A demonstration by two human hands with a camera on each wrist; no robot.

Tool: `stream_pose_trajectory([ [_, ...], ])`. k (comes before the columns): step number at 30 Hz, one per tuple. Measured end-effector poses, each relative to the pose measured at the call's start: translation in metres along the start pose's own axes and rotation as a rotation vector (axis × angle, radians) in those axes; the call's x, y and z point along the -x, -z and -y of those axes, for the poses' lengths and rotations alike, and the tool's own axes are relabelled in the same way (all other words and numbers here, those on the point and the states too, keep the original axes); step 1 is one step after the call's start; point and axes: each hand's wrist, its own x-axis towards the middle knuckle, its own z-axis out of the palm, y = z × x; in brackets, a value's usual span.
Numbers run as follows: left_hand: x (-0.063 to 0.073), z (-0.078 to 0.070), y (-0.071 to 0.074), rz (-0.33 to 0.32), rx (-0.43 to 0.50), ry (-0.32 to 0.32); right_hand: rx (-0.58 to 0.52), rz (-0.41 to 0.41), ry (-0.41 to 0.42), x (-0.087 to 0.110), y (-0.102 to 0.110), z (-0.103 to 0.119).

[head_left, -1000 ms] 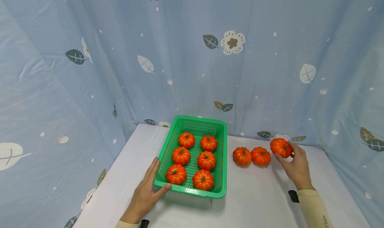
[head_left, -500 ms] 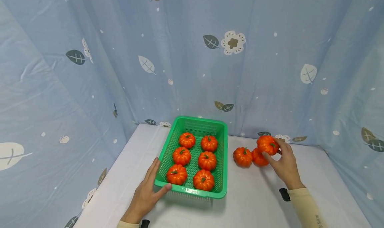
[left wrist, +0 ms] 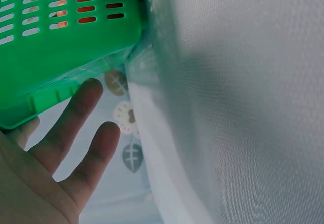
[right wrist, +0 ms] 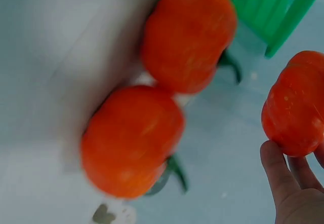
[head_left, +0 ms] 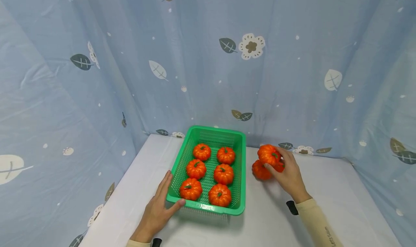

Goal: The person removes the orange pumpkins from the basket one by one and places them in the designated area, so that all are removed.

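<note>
My right hand [head_left: 290,174] grips an orange-red toy pumpkin [head_left: 268,154] with a green stem, held above two others on the table. In the right wrist view the held pumpkin [right wrist: 298,105] is clear of the lower pumpkin [right wrist: 132,142] and the upper pumpkin [right wrist: 190,37], which lie side by side. My left hand [head_left: 156,211] touches the near left corner of a green plastic basket [head_left: 243,174], its fingers along the side and thumb at the front rim. Straight fingers [left wrist: 96,155] show beside the basket wall in the left wrist view. Inside the basket, several pumpkins [head_left: 196,168] sit in two columns.
A white cloth covers the table [head_left: 260,221]. Behind it and at the sides hangs a blue curtain [head_left: 201,77] with leaf and flower prints. The basket's right wall stands between its contents and the loose pumpkins.
My right hand has carried the held pumpkin leftward, from the right of the two loose pumpkins to above them. The left hand and the basket have stayed in place.
</note>
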Motion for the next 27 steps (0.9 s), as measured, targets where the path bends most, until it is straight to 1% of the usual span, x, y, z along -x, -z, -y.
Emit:
stream_pose_trajectory([
  [4, 0.0, 0.0, -0.001, 0.006, 0.007, 0.01, -0.021, 0.009, 0.007, -0.004, -0.01, 0.011],
  [10, 0.0, 0.001, -0.001, -0.01, -0.003, -0.008, -0.084, 0.047, 0.015, -0.011, -0.023, 0.029],
  [14, 0.0, 0.002, 0.0, -0.017, -0.01, -0.014, -0.094, 0.061, 0.035, -0.015, -0.031, 0.035],
  [22, 0.001, 0.002, -0.001, -0.007, 0.002, 0.003, -0.117, 0.08, 0.07, -0.02, -0.04, 0.047],
  [27, 0.0, 0.002, -0.002, -0.008, 0.008, 0.005, -0.133, 0.109, 0.087, -0.025, -0.047, 0.054],
])
